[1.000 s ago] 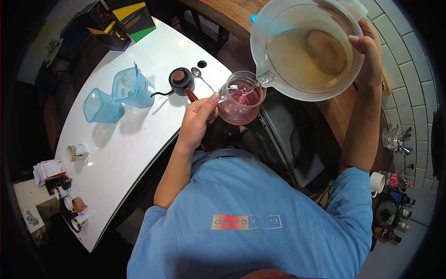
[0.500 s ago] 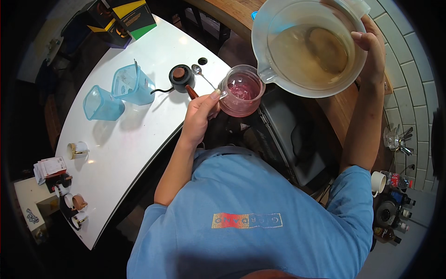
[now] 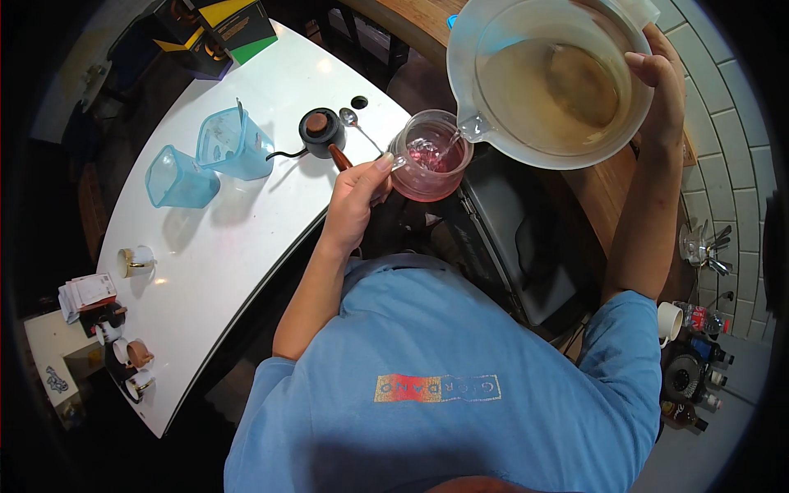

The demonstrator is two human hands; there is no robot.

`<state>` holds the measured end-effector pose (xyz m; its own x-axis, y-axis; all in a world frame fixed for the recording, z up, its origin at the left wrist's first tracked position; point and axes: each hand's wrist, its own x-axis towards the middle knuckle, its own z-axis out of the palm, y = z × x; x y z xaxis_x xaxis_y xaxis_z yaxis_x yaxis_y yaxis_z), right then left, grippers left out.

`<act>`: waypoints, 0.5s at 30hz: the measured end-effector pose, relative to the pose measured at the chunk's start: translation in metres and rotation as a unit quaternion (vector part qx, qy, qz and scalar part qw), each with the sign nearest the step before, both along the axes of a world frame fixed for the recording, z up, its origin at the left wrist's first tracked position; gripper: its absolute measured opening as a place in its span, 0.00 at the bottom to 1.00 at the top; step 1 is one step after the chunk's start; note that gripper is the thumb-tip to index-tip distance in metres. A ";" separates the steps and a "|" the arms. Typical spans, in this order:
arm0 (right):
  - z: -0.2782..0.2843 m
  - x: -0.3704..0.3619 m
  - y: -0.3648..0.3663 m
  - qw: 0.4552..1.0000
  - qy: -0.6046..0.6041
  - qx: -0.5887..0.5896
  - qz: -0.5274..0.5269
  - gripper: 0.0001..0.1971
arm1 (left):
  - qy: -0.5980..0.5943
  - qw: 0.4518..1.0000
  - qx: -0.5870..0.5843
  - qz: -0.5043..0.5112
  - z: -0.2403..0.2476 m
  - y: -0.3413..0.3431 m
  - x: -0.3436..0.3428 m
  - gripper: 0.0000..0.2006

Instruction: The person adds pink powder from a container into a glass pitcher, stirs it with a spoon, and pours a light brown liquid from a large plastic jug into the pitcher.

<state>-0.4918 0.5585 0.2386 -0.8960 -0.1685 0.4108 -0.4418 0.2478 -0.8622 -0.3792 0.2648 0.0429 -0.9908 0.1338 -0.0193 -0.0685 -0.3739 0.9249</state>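
Note:
My left hand (image 3: pixel 359 195) is closed on the handle of a clear glass mug (image 3: pixel 440 182) with pink liquid in it, held up off the white table. My right hand (image 3: pixel 660 92) grips the handle of a large translucent plastic pitcher (image 3: pixel 526 146), tilted toward the mug. From its spout, just over the mug's right rim, a thin clear stream falls into the pink liquid, whose surface ripples. Pale, slightly brownish liquid shows inside the pitcher. Some fingers of both hands are hidden behind the handles.
On the white table (image 3: pixel 222 287) at left stand a black gooseneck kettle (image 3: pixel 320 131), a long spoon (image 3: pixel 362 131), two blue plastic containers (image 3: pixel 182 182), boxes (image 3: pixel 238 29) and a white cup (image 3: pixel 136 263). Bottles (image 3: pixel 684 415) and a cutlery holder (image 3: pixel 694 245) are at right.
A stream now runs from the pitcher's spout into the mug, where none was plain before. The pitcher has shifted slightly up and right; the pink surface is more stirred.

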 end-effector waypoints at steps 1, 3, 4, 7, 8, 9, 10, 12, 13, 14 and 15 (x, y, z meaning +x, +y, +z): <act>0.001 0.000 0.000 1.000 -0.001 0.009 0.003 0.31 | 0.003 1.000 0.009 -0.002 -0.002 0.000 0.000 0.21; 0.001 0.001 -0.001 1.000 0.002 0.012 -0.004 0.31 | 0.006 1.000 0.018 -0.004 -0.004 0.000 0.000 0.21; 0.002 0.002 -0.002 1.000 0.005 0.015 -0.010 0.31 | 0.007 1.000 0.020 -0.006 -0.004 0.000 -0.001 0.21; 0.002 0.004 -0.004 1.000 -0.003 0.015 -0.005 0.31 | 0.004 1.000 0.013 -0.003 -0.001 0.001 0.000 0.20; 0.001 0.003 -0.004 1.000 -0.003 0.015 -0.005 0.31 | 0.000 1.000 0.004 0.002 0.000 0.002 0.001 0.21; 0.001 0.003 -0.004 1.000 0.001 0.015 -0.001 0.31 | 0.000 1.000 0.004 0.001 0.001 0.002 0.001 0.21; 0.001 0.003 -0.003 1.000 0.004 0.015 0.003 0.31 | -0.002 1.000 0.005 0.000 0.001 0.003 0.000 0.21; -0.001 0.002 -0.002 1.000 -0.001 0.004 -0.008 0.31 | -0.005 1.000 0.005 -0.001 0.000 0.002 0.000 0.21; -0.001 0.001 -0.001 1.000 -0.005 -0.008 -0.017 0.31 | 0.001 1.000 0.012 -0.008 -0.002 0.002 0.000 0.21; -0.001 0.000 0.000 1.000 -0.005 -0.008 -0.017 0.31 | 0.007 1.000 0.019 -0.015 -0.003 0.001 -0.001 0.21; -0.001 -0.001 0.002 1.000 0.000 0.006 -0.008 0.31 | 0.007 1.000 0.019 -0.014 -0.003 0.001 -0.001 0.21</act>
